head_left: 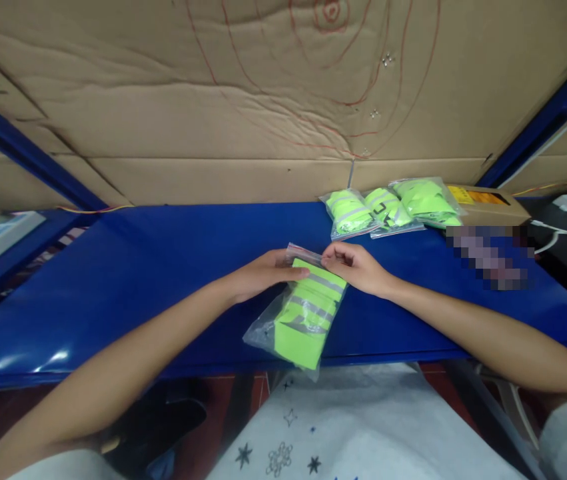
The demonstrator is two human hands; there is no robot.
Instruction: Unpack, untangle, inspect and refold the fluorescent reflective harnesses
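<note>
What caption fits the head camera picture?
Left hand and right hand hold a clear zip bag of grey-striped lime fabric.

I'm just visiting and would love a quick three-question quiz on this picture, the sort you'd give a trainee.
1. True or false: the left hand and right hand both touch the same clear bag.
2. How many other green-filled bags lie towards the back of the blue tabletop?
3. Fill in: as the camera sees it, the cardboard box is at the ____ end of that row.

Key: 1. True. 2. Three. 3. Right.
</note>
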